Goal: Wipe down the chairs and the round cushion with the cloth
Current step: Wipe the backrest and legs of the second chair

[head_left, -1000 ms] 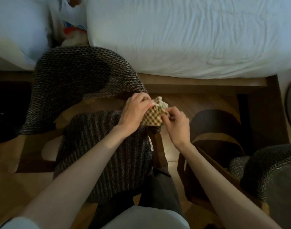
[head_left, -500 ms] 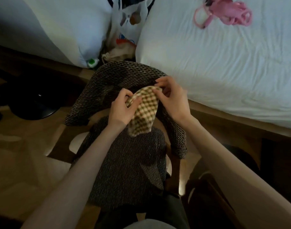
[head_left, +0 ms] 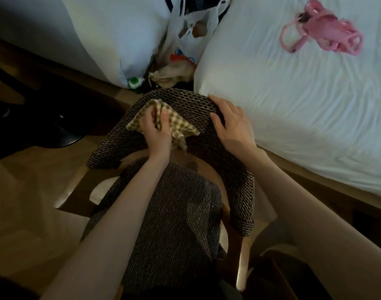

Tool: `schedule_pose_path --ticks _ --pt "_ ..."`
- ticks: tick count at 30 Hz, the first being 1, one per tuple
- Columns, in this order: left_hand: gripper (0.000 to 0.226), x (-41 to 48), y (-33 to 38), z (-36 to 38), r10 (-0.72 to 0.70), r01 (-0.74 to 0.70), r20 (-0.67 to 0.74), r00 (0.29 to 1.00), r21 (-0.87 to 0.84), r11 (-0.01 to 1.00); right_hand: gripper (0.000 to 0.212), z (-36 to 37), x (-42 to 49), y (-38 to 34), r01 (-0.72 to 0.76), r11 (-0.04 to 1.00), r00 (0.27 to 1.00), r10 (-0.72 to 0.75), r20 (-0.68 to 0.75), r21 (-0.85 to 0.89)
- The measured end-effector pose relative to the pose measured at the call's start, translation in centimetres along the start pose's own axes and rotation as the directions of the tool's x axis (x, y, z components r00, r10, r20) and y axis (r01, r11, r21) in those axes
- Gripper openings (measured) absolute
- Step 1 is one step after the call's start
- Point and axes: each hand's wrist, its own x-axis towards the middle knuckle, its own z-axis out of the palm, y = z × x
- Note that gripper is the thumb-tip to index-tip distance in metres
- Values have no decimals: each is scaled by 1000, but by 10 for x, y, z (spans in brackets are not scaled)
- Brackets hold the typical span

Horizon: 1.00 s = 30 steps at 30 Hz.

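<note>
Just beside chair (head_left: 180, 224): bed (head_left: 293, 109) (pink bag (head_left: 328, 37) atop)

Coarse, matt, open-weave textile, dark brown flecked with pale thread, on the curved upholstered chair back (head_left: 191, 105) and the matching chair seat pad (head_left: 174, 224), over a brown wooden chair frame (head_left: 209, 169) of smooth, faintly glossy finish. Soft, matt woven fabric, thin and creased, in the tan-and-cream checked cloth (head_left: 180, 126); plain matt fabric, finely wrinkled, in the white bed sheet (head_left: 293, 100); rougher matt fabric in the beige drawstring pouch (head_left: 172, 75). Thin, crinkled, slightly glossy film in the white plastic carrier bag (head_left: 178, 29), smooth sheen on the light brown wooden floor (head_left: 33, 191), material of the pink handled bag (head_left: 328, 37) not discernible.
</note>
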Motion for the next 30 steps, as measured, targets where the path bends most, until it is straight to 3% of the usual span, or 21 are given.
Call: schedule_pose_path --ticks 4,9,13,17,19,24,28,30 --pt "29 13 -13 10 205 -156 -201 958 238 959 40 9 1 10 23 1000 998 -23 -52 1" --pt "27 21 -25 10 405 -328 -211 890 321 889 39 19 2 11 10 996 990 -23 -142 -86" --pt "26 18 -21 17 370 -321 -262 892 210 923 38 24 2 9 -20 991 975 -11 -221 -135" --pt "23 25 -6 25 209 -205 -528 823 66 977 38 24 1 9 -10 992 965 -23 -263 -125" --pt "23 27 -2 29 191 -186 -573 797 67 980 38 24 1 11 5 993 967 -34 -254 -115" --pt "22 -1 -14 54 289 -277 -415 863 91 957 40 22 2 12 -5 998 971 -8 -239 -55" --pt "22 -37 -21 84 416 -404 -186 890 103 909 42 12 -4 26 -103 914 958 197 -208 393" --pt "22 -47 -25 90 466 -456 -105 878 107 884 36 11 -14 37 -205 866 951 287 -117 455"
